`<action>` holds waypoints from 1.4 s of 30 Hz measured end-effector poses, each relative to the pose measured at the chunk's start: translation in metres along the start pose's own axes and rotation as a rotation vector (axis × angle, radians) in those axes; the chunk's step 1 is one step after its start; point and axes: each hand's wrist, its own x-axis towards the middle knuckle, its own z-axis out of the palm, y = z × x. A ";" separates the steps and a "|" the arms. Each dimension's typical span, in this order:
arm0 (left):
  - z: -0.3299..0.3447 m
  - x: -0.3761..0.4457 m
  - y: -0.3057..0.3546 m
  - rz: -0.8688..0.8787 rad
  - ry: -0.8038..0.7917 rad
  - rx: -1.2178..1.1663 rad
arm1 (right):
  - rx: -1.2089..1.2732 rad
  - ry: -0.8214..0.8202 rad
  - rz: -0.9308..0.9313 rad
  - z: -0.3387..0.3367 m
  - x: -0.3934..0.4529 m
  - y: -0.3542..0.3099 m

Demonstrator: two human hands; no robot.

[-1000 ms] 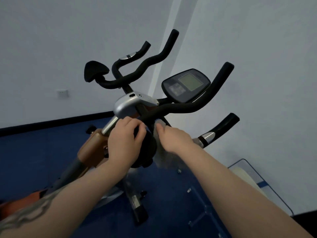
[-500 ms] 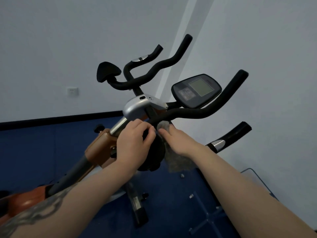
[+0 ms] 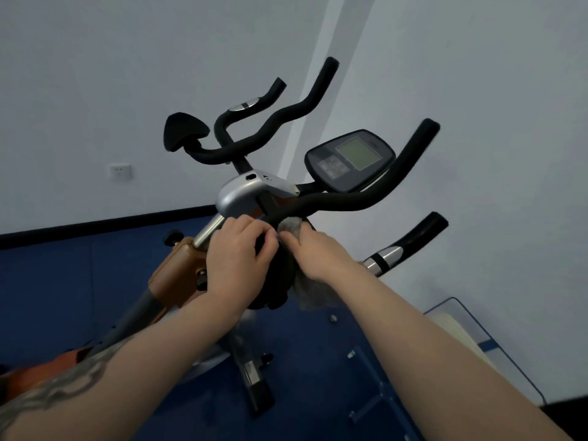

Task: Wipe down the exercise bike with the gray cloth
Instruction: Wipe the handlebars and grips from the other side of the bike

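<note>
The exercise bike (image 3: 248, 194) stands in front of me, with black foam handlebars (image 3: 337, 202), a silver stem cover and a display console (image 3: 350, 160). My right hand (image 3: 313, 251) holds the gray cloth (image 3: 291, 226) against the black pad under the middle of the near handlebar; more cloth hangs below my wrist. My left hand (image 3: 237, 259) grips that same black pad (image 3: 273, 281) from the left side, fingers curled over it.
The bike's orange frame (image 3: 173, 275) and grey post run down to the left. A clear plastic panel (image 3: 477, 342) stands on the blue floor at the right. White walls meet in a corner behind the bike, with a socket (image 3: 120, 171) at the left.
My view has shifted, so the bike sits more to the right in frame. The cloth under my right hand has come up closer to the handlebar; both hands stay on the pad.
</note>
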 end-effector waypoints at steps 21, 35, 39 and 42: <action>0.009 0.009 0.009 0.184 -0.016 0.005 | -0.368 0.731 -0.411 0.014 -0.063 0.078; 0.005 0.009 0.009 0.175 -0.056 0.002 | -0.423 0.834 -0.151 -0.072 -0.049 0.145; 0.008 0.010 0.008 0.171 -0.051 0.013 | 0.228 1.006 0.136 -0.045 -0.037 0.111; 0.008 0.009 0.008 0.168 -0.048 0.026 | 0.555 1.119 0.391 -0.055 -0.017 0.090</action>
